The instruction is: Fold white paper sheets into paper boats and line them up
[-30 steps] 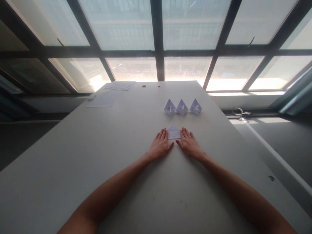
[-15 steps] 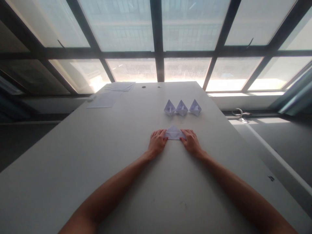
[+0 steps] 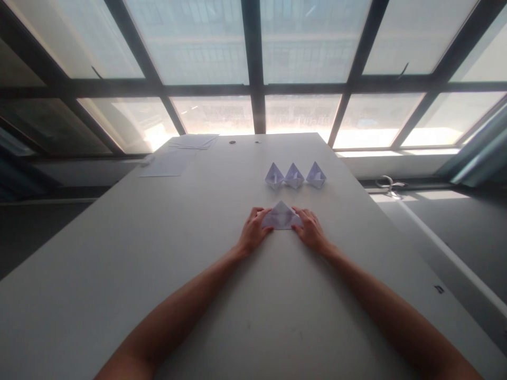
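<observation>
A folded sheet of white paper point(image 3: 281, 215), peaked at the top with a straight lower edge, is between my two hands on the white table. My left hand point(image 3: 253, 228) grips its left end, fingers behind and thumb at the lower edge. On the right end, my right hand point(image 3: 311, 228) holds it the same way. Just beyond stand three folded paper boats: a left one point(image 3: 274, 177), a middle one point(image 3: 293, 177) and a right one point(image 3: 316, 176). The fingertips behind the paper are partly hidden.
Flat white sheets point(image 3: 166, 162) lie at the table's far left, with more overlapping sheets point(image 3: 194, 141) behind them. A small dark round spot point(image 3: 232, 142) is near the far edge. Large windows rise beyond the table point(image 3: 158, 243). A white cable point(image 3: 390, 183) hangs past the right edge.
The folded paper's peak has risen slightly and its front looks more opened out. My left fingers have bent and lifted a little around its left end.
</observation>
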A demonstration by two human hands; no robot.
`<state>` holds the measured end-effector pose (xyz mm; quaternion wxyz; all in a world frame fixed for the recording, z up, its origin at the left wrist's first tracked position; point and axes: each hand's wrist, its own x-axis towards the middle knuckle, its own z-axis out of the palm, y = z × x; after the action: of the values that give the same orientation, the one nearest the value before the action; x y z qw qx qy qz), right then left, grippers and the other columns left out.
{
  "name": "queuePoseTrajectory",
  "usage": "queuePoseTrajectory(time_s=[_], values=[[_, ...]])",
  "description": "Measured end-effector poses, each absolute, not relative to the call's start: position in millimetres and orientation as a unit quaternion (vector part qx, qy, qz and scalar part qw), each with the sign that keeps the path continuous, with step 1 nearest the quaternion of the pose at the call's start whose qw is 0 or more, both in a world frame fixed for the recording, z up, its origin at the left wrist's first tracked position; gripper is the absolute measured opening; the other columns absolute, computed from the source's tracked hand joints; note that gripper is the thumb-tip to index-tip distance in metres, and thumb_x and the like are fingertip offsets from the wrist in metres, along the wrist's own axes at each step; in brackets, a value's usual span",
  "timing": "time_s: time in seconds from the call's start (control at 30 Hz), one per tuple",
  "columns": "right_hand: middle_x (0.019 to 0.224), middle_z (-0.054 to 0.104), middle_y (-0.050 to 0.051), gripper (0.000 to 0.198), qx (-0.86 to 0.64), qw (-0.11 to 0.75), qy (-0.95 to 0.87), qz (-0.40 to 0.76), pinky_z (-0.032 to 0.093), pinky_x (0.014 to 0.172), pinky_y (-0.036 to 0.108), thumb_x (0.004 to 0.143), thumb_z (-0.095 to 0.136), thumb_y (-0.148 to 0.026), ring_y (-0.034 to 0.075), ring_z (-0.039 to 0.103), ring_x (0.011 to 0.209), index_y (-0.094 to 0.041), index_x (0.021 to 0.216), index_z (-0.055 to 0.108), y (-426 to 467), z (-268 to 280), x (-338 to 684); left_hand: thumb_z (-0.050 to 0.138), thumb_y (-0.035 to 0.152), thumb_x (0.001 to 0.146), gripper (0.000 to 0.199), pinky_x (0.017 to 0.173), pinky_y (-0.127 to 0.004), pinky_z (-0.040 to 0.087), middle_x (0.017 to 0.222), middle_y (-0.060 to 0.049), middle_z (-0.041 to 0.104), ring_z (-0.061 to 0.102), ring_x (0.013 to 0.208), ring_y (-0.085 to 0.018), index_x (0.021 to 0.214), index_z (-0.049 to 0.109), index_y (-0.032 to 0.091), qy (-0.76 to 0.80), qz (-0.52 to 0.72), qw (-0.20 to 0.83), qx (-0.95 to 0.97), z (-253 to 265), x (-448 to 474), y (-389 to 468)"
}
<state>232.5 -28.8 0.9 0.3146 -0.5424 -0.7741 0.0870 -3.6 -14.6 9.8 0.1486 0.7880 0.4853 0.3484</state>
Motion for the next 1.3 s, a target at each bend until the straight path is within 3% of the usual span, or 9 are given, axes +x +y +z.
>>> queuePoseTrajectory(time_s=[0.17, 0.27, 0.4, 0.47, 0.6, 0.8, 1.1, 1.3], values=[[0.112, 0.068, 0.01, 0.063, -0.558, 0.324, -0.76, 0.078, 0.037, 0.094, 0.043, 0.082, 0.068, -0.016, 0.029, 0.055, 0.105, -0.022, 0.141, 0.047, -29, 3, 232, 0.076, 0.009, 0.074, 0.064, 0.096, -0.038, 0.053, 0.127, -0.006, 0.048, 0.062, 0.098, -0.02, 0.132, 0.057, 0.03, 0.469, 0.369, 0.145, 0.789, 7, -3, -13], [0.101, 0.07, 0.008, 0.054, -0.552, 0.354, -0.752, 0.07, 0.035, 0.093, 0.041, 0.083, 0.067, -0.015, 0.026, 0.057, 0.099, -0.021, 0.135, 0.054, -29, 5, 232, 0.072, 0.009, 0.078, 0.06, 0.092, -0.037, 0.054, 0.126, -0.006, 0.049, 0.061, 0.095, -0.018, 0.133, 0.056, 0.029, 0.467, 0.388, 0.145, 0.781, 7, -2, -12], [0.09, 0.07, 0.006, 0.011, -0.537, 0.361, -0.759, 0.078, 0.036, 0.087, 0.036, 0.087, 0.064, -0.02, 0.023, 0.059, 0.09, -0.021, 0.096, 0.07, -26, 5, 235, 0.068, 0.022, 0.085, 0.046, 0.088, -0.034, 0.054, 0.118, -0.007, 0.056, 0.06, 0.09, -0.017, 0.13, 0.058, 0.026, 0.46, 0.43, 0.161, 0.76, 8, -4, -8], [0.085, 0.069, 0.005, 0.009, -0.532, 0.364, -0.76, 0.086, 0.038, 0.082, 0.033, 0.089, 0.062, -0.023, 0.022, 0.059, 0.086, -0.021, 0.084, 0.069, -23, 4, 238, 0.063, 0.032, 0.09, 0.036, 0.085, -0.033, 0.054, 0.112, -0.008, 0.061, 0.062, 0.091, -0.018, 0.124, 0.062, 0.022, 0.472, 0.452, 0.196, 0.731, 8, -6, -4], [0.081, 0.067, 0.005, 0.014, -0.53, 0.385, -0.751, 0.088, 0.039, 0.077, 0.031, 0.09, 0.059, -0.024, 0.021, 0.058, 0.082, -0.02, 0.082, 0.069, -19, 2, 244, 0.049, 0.039, 0.096, 0.035, 0.078, -0.031, 0.054, 0.103, -0.009, 0.07, 0.066, 0.088, -0.019, 0.117, 0.064, 0.016, 0.515, 0.479, 0.298, 0.645, 9, -10, 3], [0.082, 0.068, 0.005, 0.017, -0.535, 0.379, -0.749, 0.094, 0.04, 0.079, 0.031, 0.091, 0.058, -0.027, 0.021, 0.058, 0.084, -0.02, 0.082, 0.07, -15, 0, 250, 0.066, 0.041, 0.083, 0.042, 0.076, -0.029, 0.055, 0.101, -0.008, 0.072, 0.068, 0.084, -0.018, 0.116, 0.063, 0.016, 0.479, 0.471, 0.367, 0.644, 11, -10, 3], [0.082, 0.068, 0.006, 0.015, -0.527, 0.352, -0.766, 0.102, 0.043, 0.078, 0.032, 0.087, 0.058, -0.025, 0.022, 0.058, 0.082, -0.02, 0.083, 0.071, -14, 1, 251, 0.068, 0.035, 0.077, 0.018, 0.064, -0.025, 0.049, 0.071, -0.001, 0.067, 0.062, 0.067, -0.015, 0.079, 0.065, 0.017, 0.538, 0.419, 0.29, 0.671, 15, -8, -4], [0.083, 0.068, 0.006, 0.012, -0.532, 0.359, -0.759, 0.109, 0.043, 0.078, 0.031, 0.086, 0.058, -0.021, 0.022, 0.059, 0.083, -0.019, 0.084, 0.07, -13, -2, 250, 0.064, 0.035, 0.082, 0.019, 0.068, -0.027, 0.05, 0.079, -0.003, 0.07, 0.063, 0.07, -0.016, 0.082, 0.069, 0.017, 0.516, 0.389, 0.259, 0.718, 12, -6, -5]])
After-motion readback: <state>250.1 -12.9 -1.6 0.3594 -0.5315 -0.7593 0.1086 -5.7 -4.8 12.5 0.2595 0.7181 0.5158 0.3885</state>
